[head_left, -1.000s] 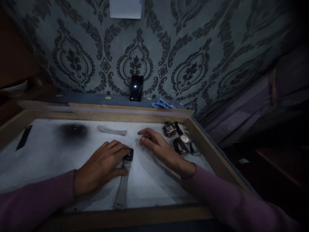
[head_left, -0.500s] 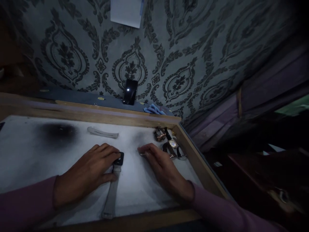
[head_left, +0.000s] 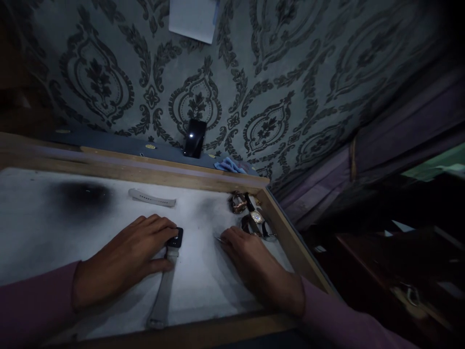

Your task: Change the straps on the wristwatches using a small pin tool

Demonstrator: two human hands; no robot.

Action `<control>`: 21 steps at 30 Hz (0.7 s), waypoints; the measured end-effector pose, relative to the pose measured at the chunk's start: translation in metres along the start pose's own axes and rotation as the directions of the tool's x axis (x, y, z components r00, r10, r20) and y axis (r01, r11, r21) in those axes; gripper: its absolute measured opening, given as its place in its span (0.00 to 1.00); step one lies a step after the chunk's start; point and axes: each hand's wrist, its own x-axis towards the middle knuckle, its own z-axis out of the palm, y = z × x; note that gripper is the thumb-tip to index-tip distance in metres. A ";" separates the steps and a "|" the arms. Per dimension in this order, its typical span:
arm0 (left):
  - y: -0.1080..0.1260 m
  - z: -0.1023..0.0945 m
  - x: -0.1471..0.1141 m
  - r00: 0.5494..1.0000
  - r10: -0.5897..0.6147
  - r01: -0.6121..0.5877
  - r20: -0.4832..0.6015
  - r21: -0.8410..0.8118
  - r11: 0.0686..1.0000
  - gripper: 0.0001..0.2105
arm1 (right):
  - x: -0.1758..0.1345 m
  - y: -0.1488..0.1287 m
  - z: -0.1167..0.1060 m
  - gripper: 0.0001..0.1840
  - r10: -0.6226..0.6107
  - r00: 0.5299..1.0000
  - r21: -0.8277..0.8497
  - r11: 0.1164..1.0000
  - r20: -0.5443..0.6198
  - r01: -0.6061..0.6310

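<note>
A smartwatch with a dark square face [head_left: 176,237] lies on the white surface, one pale strap [head_left: 160,300] running from it toward the near edge. My left hand [head_left: 127,257] grips it, fingertips at the case and thumb beside the strap. Beyond that hand a detached pale strap [head_left: 152,198] with a row of holes lies flat. My right hand [head_left: 254,259] is to the right, fingers curled together around a small, thin metal tool [head_left: 219,240]. Only the tool's bright tip shows; its kind cannot be made out.
Several wristwatches [head_left: 257,216] lie in the right corner of the wooden-rimmed tray [head_left: 232,178]. Behind the rim, a phone [head_left: 195,138] leans on the patterned wall beside a blue cloth [head_left: 230,165]. A dark table [head_left: 381,261] stands at right.
My right hand has drawn back slightly to the right, and its fingers have curled in more around the metal tool. The left hand stays on the smartwatch. The view has shifted slightly.
</note>
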 end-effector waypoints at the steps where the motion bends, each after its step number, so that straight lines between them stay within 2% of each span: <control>1: 0.000 0.000 0.000 1.000 0.003 -0.003 -0.001 -0.002 1.000 0.17 | 0.001 -0.002 -0.002 0.07 0.028 0.999 -0.015 1.000 0.024 -0.027; 6: 0.004 -0.006 0.006 0.999 -0.007 0.006 0.051 0.027 1.000 0.16 | 0.009 -0.023 -0.013 0.08 0.123 0.979 -0.090 0.990 0.164 -0.109; 9: 0.007 -0.013 0.014 0.993 0.005 -0.014 0.117 0.076 0.997 0.12 | 0.014 -0.036 -0.015 0.05 0.178 0.969 -0.068 0.983 0.172 -0.169; 13: 0.006 -0.013 0.024 0.987 0.027 -0.050 0.156 0.150 0.987 0.14 | 0.019 -0.042 -0.014 0.04 0.188 0.972 0.137 0.969 0.141 -0.207; 17: -0.001 -0.009 0.033 0.986 0.061 -0.087 0.154 0.163 0.983 0.29 | 0.019 -0.037 -0.009 0.07 0.166 0.983 0.375 0.909 0.075 -0.182; 19: -0.002 -0.012 0.040 0.975 0.084 -0.116 0.204 0.153 0.981 0.32 | 0.018 -0.036 -0.007 0.08 0.160 0.982 0.461 0.867 0.101 -0.188; 21: 0.001 -0.018 0.047 0.954 0.092 -0.138 0.285 0.144 0.980 0.31 | 0.016 -0.036 -0.007 0.09 0.153 0.975 0.524 0.824 0.164 -0.217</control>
